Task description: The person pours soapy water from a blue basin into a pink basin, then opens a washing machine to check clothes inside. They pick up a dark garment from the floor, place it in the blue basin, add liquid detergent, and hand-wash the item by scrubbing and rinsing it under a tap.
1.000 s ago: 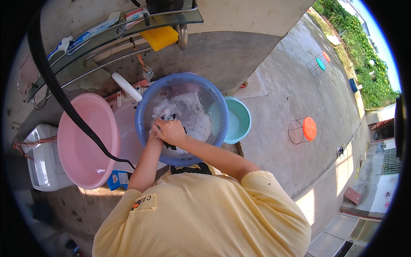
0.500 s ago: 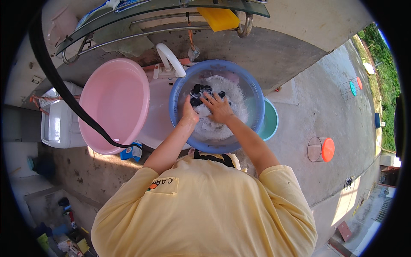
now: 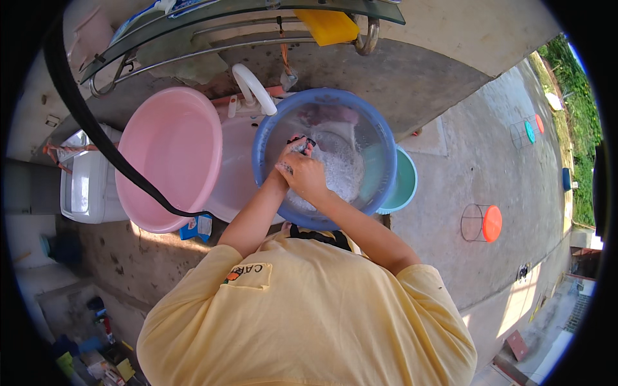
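A large blue basin [image 3: 380, 135] holds soapy water and white foam [image 3: 338, 170]. Over its left half my left hand [image 3: 290, 152] grips a bunched wet dark cloth [image 3: 302, 141], of which only a small part shows between the fingers. My right hand [image 3: 304, 174] is pressed against my left hand with its fingers curled over it and the same cloth, hiding part of both. Soap suds cling to my fingers. Something pinkish, too unclear to name, lies under the water at the back of the basin.
Left are a pink basin [image 3: 161, 161], a sink [image 3: 235, 193] with a white faucet [image 3: 254, 87] and a white machine [image 3: 87, 193]. A glass shelf [image 3: 244, 9] hangs above. Right are a turquoise basin [image 3: 403, 180] and stools [image 3: 491, 224] on concrete ground [image 3: 438, 257].
A second ago the hands were also clasped; half a second ago they were apart, right fingers spread over the dark cloth in the foam. Now they are together again, the cloth bunched between them.
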A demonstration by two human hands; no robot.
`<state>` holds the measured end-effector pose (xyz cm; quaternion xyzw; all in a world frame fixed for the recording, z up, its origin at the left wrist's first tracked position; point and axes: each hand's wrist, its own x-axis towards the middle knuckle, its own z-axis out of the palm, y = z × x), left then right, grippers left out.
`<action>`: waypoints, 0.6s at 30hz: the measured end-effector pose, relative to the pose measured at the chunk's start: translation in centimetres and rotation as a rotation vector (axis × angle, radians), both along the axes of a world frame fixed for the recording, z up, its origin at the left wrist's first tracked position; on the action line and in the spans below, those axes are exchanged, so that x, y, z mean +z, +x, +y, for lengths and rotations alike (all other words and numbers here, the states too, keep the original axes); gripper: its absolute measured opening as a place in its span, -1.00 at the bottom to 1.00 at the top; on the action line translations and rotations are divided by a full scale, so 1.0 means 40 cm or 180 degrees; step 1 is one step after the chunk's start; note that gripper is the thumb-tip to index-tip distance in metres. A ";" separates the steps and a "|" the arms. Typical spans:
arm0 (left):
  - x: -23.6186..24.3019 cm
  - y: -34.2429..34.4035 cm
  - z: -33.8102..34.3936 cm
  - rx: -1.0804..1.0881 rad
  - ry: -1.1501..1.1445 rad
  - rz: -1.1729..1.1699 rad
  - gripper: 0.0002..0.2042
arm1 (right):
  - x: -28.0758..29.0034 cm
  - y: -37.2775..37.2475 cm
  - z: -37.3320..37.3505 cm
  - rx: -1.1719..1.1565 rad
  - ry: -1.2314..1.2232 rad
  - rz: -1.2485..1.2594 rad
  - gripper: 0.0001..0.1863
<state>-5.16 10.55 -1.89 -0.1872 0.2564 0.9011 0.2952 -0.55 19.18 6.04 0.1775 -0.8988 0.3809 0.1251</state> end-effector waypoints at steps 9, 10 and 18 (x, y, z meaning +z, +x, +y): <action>-0.046 -0.033 0.027 0.0739 -0.0552 -0.0363 -0.87 | -0.181 -0.168 0.167 -0.0626 0.0658 0.0021 -0.73; -0.025 -0.039 0.039 0.0979 -0.0632 -0.0410 -0.87 | -0.200 -0.175 0.188 -0.0797 0.0579 0.0208 -0.73; -0.125 0.008 -0.005 0.0777 -0.0140 -0.0682 -0.39 | -0.237 -0.140 0.192 0.0487 0.2644 -0.0542 -0.26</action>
